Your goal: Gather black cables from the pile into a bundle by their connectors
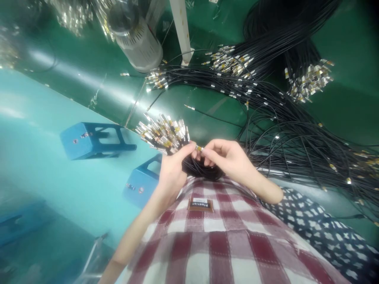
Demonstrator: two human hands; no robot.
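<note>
My left hand (pixel 175 165) is closed round a thick bundle of black cables, whose silvery connector ends (pixel 166 132) fan out up and to the left of the thumb. Close by on the right, my right hand (pixel 223 156) pinches a single cable connector (pixel 199 148) with a yellowish band. The tips of both hands almost meet at this connector. Below the fingers, the black cables (pixel 204 169) of the bundle sag against the checked apron (pixel 227 228).
Loose black cables (pixel 284 114) spread over the green table (pixel 207 112) to the right. More bundles with metal ends (pixel 310 83) lie farther back, near a grey cylindrical device (pixel 139 43) and a white post (pixel 180 27). Blue stools (pixel 94 141) stand on the floor at left.
</note>
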